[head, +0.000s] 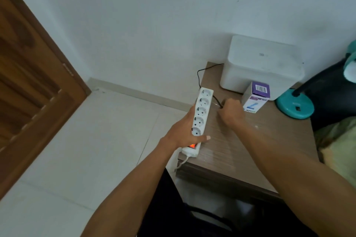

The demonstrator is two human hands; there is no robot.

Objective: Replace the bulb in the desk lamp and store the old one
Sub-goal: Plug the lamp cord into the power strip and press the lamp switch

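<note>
left hand (185,131) grips strip (200,115), long axis pointing away | right hand (230,109) curled on cord (216,100), plug unseen | strip just left of right fingers, sockets empty

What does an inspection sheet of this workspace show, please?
Surface: wooden desk, bare at the front.
Job's things: teal lamp base; bulb box upright beside it.
Clutter: white container at the wall.
Hands: left hand grips the power strip; right hand curled round the black cord.
Cables: all five sockets empty, switch lit orange; white lead hangs off the desk edge.
Surroundings: wooden door, tiled floor.
</note>
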